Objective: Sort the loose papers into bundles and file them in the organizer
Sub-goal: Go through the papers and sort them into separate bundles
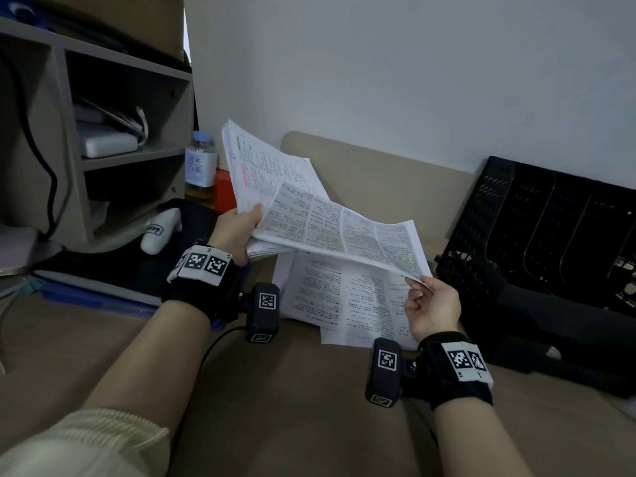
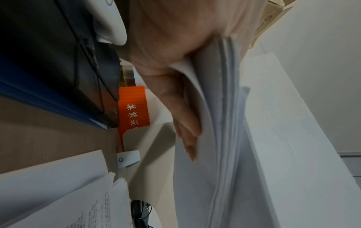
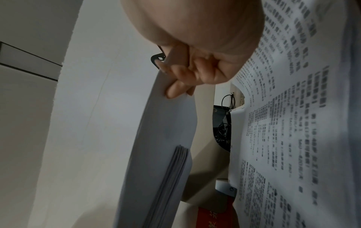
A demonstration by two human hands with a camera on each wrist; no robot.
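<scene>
My left hand (image 1: 237, 228) grips a thick stack of printed papers (image 1: 265, 166) above the desk, thumb on top and fingers (image 2: 185, 123) underneath. The top sheet (image 1: 344, 232), with green highlights, is peeled off the stack toward the right. My right hand (image 1: 426, 304) pinches that sheet's near right corner between thumb and curled fingers (image 3: 175, 91). More printed sheets (image 1: 344, 301) lie flat on the desk below both hands. The black mesh organizer (image 1: 550, 242) stands at the right against the wall, its slots facing me.
A wooden shelf unit (image 1: 103, 132) stands at the left with a bottle (image 1: 201, 163) and an orange box (image 1: 223, 191) beside it. A white stapler-like object (image 1: 161, 232) lies on a black bag. Blue folders (image 1: 96, 297) lie at the left. A black cloth (image 1: 550, 325) lies before the organizer.
</scene>
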